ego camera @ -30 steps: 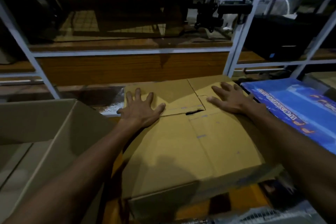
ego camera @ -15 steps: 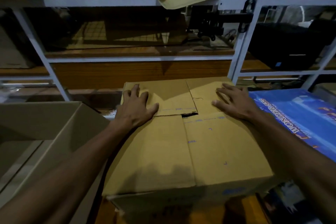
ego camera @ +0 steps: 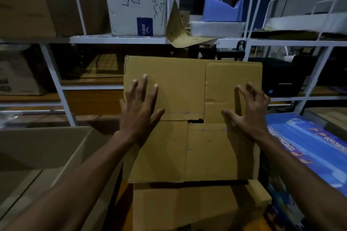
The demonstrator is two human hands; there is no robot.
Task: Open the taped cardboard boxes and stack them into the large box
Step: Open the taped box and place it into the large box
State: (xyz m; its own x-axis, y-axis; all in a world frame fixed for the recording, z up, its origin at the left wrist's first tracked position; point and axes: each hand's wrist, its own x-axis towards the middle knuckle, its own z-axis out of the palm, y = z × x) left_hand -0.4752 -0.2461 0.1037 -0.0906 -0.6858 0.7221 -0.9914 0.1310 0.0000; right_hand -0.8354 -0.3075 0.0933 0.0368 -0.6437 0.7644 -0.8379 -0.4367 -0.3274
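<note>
Item: brown corrugated cardboard box (ego camera: 187, 118), interlocked top flaps shut, no tape discernible. It is located centre frame, tilted up toward the viewer, its lower edge resting over a second brown cardboard carton (ego camera: 184, 206) beneath.

Left hand (ego camera: 139, 110): laid flat on the left flap, fingers straight and spread, nothing pinched; judged to be steadying the panel.

Right hand (ego camera: 247, 112): placed on the right flap, fingers arched and clawed, tips pressed to the cardboard; whether an edge is hooked cannot be told. The arching is judged a preparation for prying the flaps apart near the small dark gap (ego camera: 195, 121) where they meet.

Large open cardboard box (ego camera: 48, 148): stationed just left, judged the stacking destination.

Blue printed flat carton (ego camera: 308, 148): lying just right.

White metal shelving (ego camera: 120, 40): standing behind, holding a white scribbled carton (ego camera: 139, 7).
</note>
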